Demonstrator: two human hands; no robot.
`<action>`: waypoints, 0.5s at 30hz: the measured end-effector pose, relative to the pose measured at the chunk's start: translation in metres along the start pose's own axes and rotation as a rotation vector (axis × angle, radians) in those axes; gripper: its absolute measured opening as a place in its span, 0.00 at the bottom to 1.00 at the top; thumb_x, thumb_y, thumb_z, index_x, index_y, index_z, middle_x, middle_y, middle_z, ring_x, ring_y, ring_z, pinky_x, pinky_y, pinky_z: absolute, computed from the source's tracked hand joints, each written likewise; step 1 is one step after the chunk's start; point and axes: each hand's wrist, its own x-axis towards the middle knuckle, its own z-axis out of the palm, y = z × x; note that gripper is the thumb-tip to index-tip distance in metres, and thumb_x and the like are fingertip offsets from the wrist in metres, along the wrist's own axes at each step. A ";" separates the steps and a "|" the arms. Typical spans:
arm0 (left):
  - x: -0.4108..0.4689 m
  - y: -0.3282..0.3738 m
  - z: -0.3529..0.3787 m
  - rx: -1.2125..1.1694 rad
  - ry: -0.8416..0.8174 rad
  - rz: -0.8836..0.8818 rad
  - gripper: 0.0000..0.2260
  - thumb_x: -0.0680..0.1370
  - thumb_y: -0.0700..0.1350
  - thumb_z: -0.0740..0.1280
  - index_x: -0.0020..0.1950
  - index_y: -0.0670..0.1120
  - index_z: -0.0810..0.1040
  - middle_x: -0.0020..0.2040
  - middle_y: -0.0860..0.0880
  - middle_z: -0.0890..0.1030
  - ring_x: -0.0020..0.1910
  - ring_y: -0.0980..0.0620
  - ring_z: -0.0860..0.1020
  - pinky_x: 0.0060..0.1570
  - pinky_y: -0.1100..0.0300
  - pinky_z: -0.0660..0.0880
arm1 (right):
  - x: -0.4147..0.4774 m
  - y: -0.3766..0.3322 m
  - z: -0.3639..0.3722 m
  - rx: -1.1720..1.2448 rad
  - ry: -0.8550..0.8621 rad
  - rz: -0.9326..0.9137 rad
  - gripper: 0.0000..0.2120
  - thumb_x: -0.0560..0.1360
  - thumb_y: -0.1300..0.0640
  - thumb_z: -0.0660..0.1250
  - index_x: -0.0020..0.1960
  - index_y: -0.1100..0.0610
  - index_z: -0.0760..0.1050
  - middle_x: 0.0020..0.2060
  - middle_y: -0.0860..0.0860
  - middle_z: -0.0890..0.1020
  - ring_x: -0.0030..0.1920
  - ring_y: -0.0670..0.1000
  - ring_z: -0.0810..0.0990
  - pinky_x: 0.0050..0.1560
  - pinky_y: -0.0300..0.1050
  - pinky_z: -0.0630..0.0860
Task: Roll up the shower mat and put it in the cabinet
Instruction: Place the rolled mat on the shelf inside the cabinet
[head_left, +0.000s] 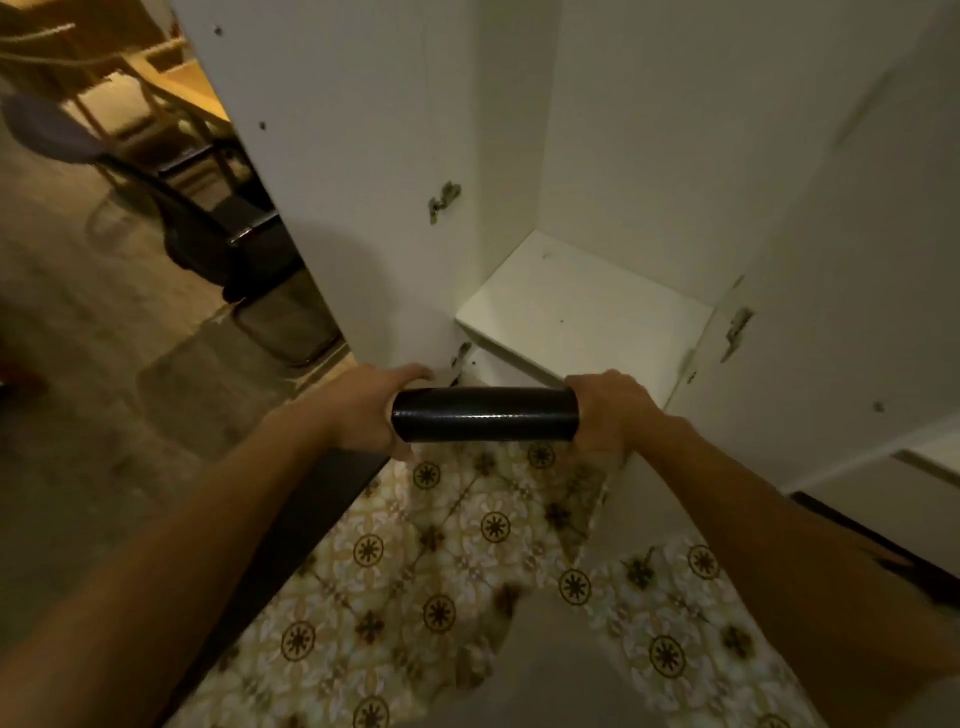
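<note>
Hands (left (363, 410), right (608, 415)) grip glossy black rolled mat (483, 421) before white cabinet (582, 312).

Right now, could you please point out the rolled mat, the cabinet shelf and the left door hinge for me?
Rolled mat (484, 420), head view, middle of the black roll.
Cabinet shelf (582, 306), head view, bare white top surface.
Left door hinge (443, 200), head view, metal fitting on the open door.
</note>
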 end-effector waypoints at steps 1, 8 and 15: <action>0.012 -0.006 -0.012 -0.030 -0.021 0.044 0.39 0.59 0.59 0.79 0.65 0.65 0.63 0.53 0.59 0.74 0.51 0.56 0.75 0.53 0.57 0.71 | 0.014 0.007 -0.008 0.011 -0.045 0.010 0.22 0.59 0.47 0.78 0.49 0.46 0.73 0.41 0.47 0.80 0.41 0.50 0.79 0.47 0.48 0.80; 0.096 -0.052 -0.068 -0.535 -0.069 0.169 0.28 0.65 0.55 0.79 0.63 0.60 0.74 0.59 0.59 0.78 0.58 0.57 0.77 0.55 0.55 0.74 | 0.085 0.060 -0.050 0.255 -0.232 0.070 0.26 0.49 0.46 0.80 0.45 0.44 0.76 0.42 0.46 0.82 0.42 0.46 0.81 0.44 0.44 0.82; 0.220 -0.093 -0.094 -1.045 0.063 -0.056 0.23 0.66 0.52 0.77 0.60 0.48 0.80 0.55 0.46 0.83 0.56 0.45 0.80 0.45 0.59 0.79 | 0.155 0.135 -0.106 0.876 -0.193 0.159 0.29 0.55 0.42 0.83 0.53 0.47 0.80 0.49 0.48 0.85 0.48 0.49 0.85 0.47 0.43 0.82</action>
